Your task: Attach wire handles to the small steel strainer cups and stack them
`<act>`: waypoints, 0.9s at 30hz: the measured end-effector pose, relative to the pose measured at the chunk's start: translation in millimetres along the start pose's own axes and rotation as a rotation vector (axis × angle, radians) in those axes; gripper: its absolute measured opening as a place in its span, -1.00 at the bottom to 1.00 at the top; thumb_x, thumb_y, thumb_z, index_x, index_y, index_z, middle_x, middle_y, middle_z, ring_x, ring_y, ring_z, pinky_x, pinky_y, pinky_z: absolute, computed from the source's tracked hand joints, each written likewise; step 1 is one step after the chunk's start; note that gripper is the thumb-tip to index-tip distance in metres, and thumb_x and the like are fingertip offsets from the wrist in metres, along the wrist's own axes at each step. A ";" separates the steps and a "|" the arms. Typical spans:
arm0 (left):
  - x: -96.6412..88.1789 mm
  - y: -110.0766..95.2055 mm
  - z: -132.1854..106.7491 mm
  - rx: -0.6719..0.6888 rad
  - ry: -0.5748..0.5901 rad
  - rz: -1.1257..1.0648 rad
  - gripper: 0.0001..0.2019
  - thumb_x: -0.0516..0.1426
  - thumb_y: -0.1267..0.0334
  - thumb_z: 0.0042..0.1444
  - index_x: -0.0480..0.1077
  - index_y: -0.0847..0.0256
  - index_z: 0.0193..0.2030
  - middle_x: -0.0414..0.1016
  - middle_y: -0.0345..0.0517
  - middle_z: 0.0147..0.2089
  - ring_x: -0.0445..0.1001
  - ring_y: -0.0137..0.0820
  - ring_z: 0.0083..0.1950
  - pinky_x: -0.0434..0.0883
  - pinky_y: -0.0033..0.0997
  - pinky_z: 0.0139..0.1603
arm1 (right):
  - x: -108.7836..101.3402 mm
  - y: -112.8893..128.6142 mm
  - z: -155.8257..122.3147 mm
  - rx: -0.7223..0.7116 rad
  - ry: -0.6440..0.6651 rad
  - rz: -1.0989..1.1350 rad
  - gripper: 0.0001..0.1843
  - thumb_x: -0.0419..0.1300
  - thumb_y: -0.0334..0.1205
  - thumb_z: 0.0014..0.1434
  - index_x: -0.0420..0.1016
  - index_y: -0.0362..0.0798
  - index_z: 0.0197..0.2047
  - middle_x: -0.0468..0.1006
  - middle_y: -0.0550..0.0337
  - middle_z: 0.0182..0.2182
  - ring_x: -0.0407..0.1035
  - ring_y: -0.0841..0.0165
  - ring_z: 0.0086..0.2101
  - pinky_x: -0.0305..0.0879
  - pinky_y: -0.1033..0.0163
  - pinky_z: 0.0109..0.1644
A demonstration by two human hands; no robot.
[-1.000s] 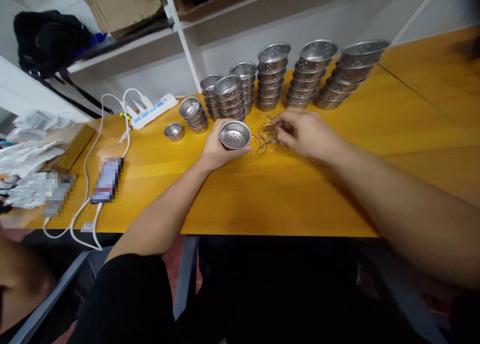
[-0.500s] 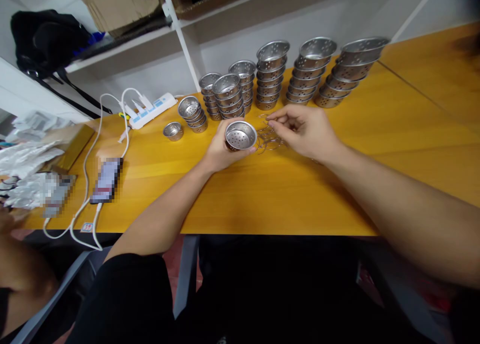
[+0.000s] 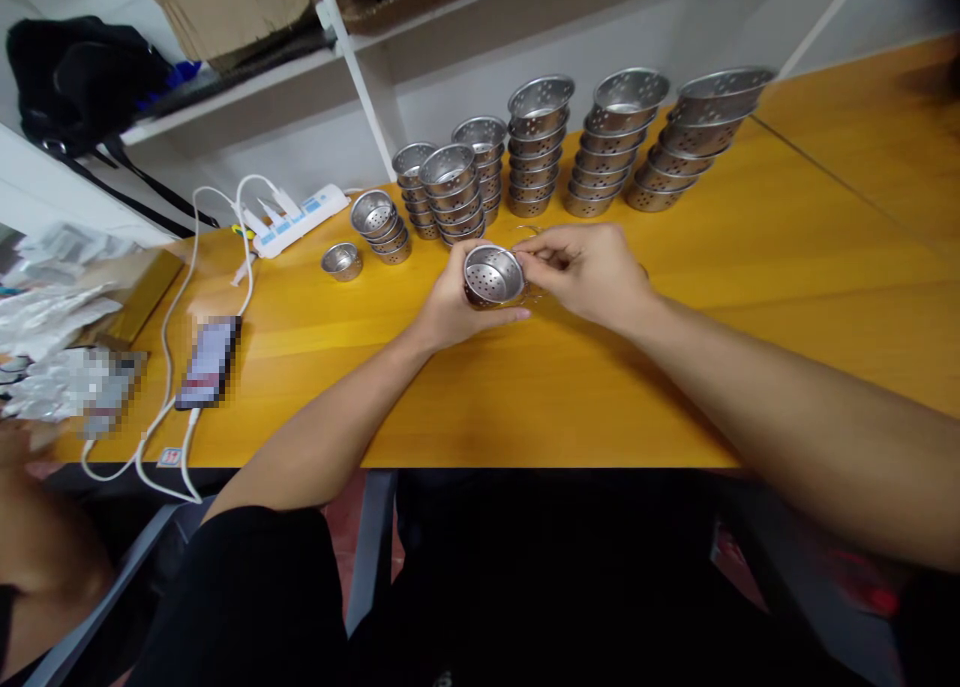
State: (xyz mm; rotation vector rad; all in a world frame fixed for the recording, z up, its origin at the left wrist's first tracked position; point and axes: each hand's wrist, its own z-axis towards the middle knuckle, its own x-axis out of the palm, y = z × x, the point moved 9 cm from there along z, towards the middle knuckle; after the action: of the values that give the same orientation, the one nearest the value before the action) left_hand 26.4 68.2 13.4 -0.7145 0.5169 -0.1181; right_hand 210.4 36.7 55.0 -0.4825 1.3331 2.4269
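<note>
My left hand [image 3: 448, 305] is wrapped round a small perforated metal strainer cup [image 3: 493, 275], holding it just above the yellow table [image 3: 525, 387]. My right hand [image 3: 592, 270] is pinched on a thin wire handle [image 3: 534, 257] right at the cup's rim. Most of the loose wire handles on the table are hidden behind my hands; one loop [image 3: 527, 230] shows above them. Behind them stand several stacks of the same strainer cups [image 3: 534, 147].
A single cup [image 3: 341, 260] and a short stack [image 3: 379, 225] sit to the left. A white power strip [image 3: 294, 222] with cables, a phone [image 3: 208, 360] and plastic bags [image 3: 52, 312] lie further left. Another person's arm [image 3: 37, 557] shows at the bottom left. White shelving [image 3: 345, 57] rises behind.
My right hand has lifted from the pile of wire handles with one pinched and brought it left to the cup's rim. My left hand has shifted the cup slightly right.
</note>
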 end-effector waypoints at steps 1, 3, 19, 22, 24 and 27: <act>0.5 -0.8 -0.4 -0.009 0.002 0.011 0.03 0.55 -0.50 0.15 0.23 0.02 0.47 0.62 0.01 0.28 0.75 -0.16 0.22 0.71 -0.08 0.26 | 0.0 0.3 0.1 0.006 -0.004 -0.015 -0.82 0.51 -0.03 0.47 0.89 0.10 -0.15 0.81 0.13 -0.29 0.57 0.20 -0.34 0.49 0.06 -0.20; 1.3 -0.9 -0.7 -0.042 0.007 0.042 0.00 0.57 -0.44 0.16 0.24 0.02 0.46 0.62 0.02 0.28 0.75 -0.14 0.23 0.71 -0.06 0.30 | 0.6 0.6 -0.1 0.023 -0.007 -0.030 -0.88 0.47 -0.16 0.44 0.89 0.09 -0.15 0.80 0.15 -0.31 0.56 0.21 -0.34 0.46 0.08 -0.20; 2.8 -2.2 -0.6 -0.140 0.043 -0.036 -0.11 0.52 -0.48 0.22 0.37 0.07 0.39 0.67 -0.03 0.17 0.70 -0.25 0.09 0.70 -0.16 0.15 | 6.9 9.9 1.8 0.036 0.082 0.250 -0.71 0.52 0.19 0.46 0.82 0.16 -0.07 0.70 0.14 -0.29 0.46 0.21 -0.36 0.45 0.05 -0.28; 4.5 9.0 -1.6 -0.236 0.083 -0.178 -0.17 0.51 -0.47 0.23 0.43 0.07 0.34 0.69 -0.06 0.14 0.69 -0.31 0.07 0.69 -0.25 0.13 | 11.5 21.6 -1.7 0.022 0.285 0.361 -0.54 0.61 0.37 0.36 0.76 0.16 -0.11 0.61 0.21 -0.40 0.38 0.27 -0.43 0.33 0.10 -0.38; 6.5 11.9 -2.2 -0.250 0.110 -0.209 -0.14 0.54 -0.47 0.20 0.43 0.05 0.35 0.69 -0.05 0.18 0.71 -0.30 0.12 0.70 -0.22 0.19 | 12.6 25.1 -3.3 0.020 0.340 0.427 -0.46 0.67 0.40 0.30 0.70 0.14 -0.14 0.54 0.29 -0.46 0.32 0.32 -0.47 0.26 0.14 -0.41; 8.2 6.0 -1.5 -0.155 0.125 -0.178 -0.05 0.56 -0.48 0.15 0.37 0.02 0.42 0.67 0.00 0.26 0.74 -0.22 0.21 0.73 -0.11 0.29 | 13.1 22.0 -2.0 0.046 0.304 0.471 -0.41 0.71 0.41 0.24 0.65 0.13 -0.20 0.52 0.33 -0.50 0.31 0.35 -0.51 0.26 0.15 -0.44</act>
State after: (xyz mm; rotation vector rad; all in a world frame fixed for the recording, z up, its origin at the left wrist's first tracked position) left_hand 32.4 69.7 5.2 -0.9089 0.5854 -0.2924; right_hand 189.4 25.4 64.6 -0.5999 1.7966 2.7677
